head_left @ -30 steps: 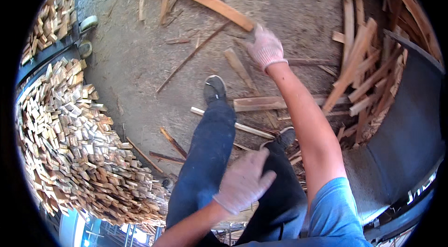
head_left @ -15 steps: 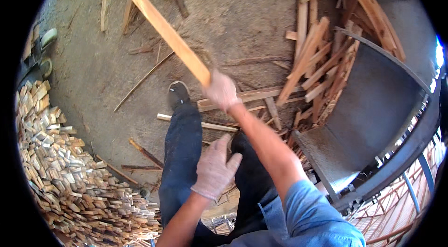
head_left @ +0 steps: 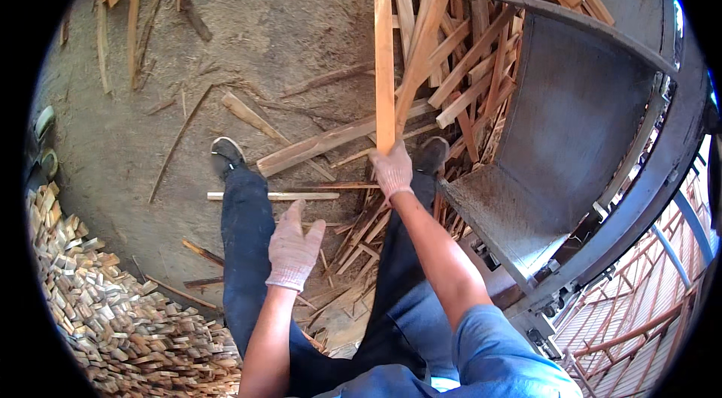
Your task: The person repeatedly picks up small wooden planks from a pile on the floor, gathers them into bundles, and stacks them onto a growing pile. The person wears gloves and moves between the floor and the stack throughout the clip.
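Observation:
In my gloved right hand (head_left: 393,170) is the near end of a long flat wooden slat (head_left: 384,67). The slat points away from me, its far end beside the loose pile of wood strips (head_left: 459,60). My left hand (head_left: 295,245), in a pale knitted glove, hangs over my left leg with nothing in it, fingers stretched and thumb apart. Just beyond its fingertips a thin pale stick (head_left: 286,196) lies across the ground. A thicker board (head_left: 316,147) lies on the ground slantwise past it, beyond both hands.
A grey metal chute (head_left: 579,112) on a machine frame stands at my right. To the left is a large heap of short cut wood pieces (head_left: 128,315). More strips (head_left: 135,15) lie at the far left, and wood scraps (head_left: 361,248) surround my feet.
My right hand has swung the slat rightward, from slanting far left to pointing nearly straight ahead. My view has turned to the right. The left hand stays outstretched without holding anything.

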`<state>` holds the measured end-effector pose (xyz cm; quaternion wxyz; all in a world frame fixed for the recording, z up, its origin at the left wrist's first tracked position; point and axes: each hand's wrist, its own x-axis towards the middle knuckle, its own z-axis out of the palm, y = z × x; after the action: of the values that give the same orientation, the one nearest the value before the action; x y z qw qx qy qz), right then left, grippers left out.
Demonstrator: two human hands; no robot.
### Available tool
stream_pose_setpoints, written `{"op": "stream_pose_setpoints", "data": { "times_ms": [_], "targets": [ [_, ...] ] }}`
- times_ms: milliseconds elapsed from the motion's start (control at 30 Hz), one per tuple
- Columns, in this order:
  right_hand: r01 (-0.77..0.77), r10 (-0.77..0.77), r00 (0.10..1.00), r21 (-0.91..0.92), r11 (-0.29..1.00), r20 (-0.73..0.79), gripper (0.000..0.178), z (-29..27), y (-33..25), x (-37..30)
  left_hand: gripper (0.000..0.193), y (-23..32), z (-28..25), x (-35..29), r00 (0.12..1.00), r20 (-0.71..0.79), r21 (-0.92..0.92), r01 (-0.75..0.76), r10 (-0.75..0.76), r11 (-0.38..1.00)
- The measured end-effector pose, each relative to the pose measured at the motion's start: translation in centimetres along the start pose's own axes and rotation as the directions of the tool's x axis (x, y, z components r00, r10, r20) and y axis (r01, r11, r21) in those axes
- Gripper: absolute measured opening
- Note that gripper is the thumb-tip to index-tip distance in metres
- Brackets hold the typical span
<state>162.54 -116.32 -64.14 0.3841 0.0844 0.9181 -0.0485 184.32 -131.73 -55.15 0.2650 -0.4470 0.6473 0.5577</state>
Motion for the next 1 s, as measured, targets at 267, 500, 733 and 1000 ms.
{"op": "stream_pose_setpoints", "data": {
  "times_ms": [267,500,733,1000],
  "targets": [
    [0.082,-0.070,0.993,0.132,0.988,-0.095,0.081,-7.7,7.1,8.7,0.068,5.5,6.4,1.5,0.988,-0.085,-0.402,0.087,-0.131,0.911],
    [0.274,-0.260,0.953,0.078,0.958,-0.157,0.073,-15.9,6.9,18.2,0.097,11.1,13.7,19.4,0.980,-0.193,-0.152,-0.073,0.043,0.986],
    [-0.025,0.256,0.907,0.564,0.826,-0.334,0.076,-11.4,1.5,23.8,0.102,14.4,17.9,33.4,0.998,-0.067,-0.408,-0.018,-0.010,0.913],
    [0.278,-0.211,0.846,0.069,0.958,-0.489,0.076,-9.9,4.3,25.4,0.100,17.2,20.2,34.0,0.987,-0.059,-0.381,-0.162,0.151,0.910]
  ]
}}
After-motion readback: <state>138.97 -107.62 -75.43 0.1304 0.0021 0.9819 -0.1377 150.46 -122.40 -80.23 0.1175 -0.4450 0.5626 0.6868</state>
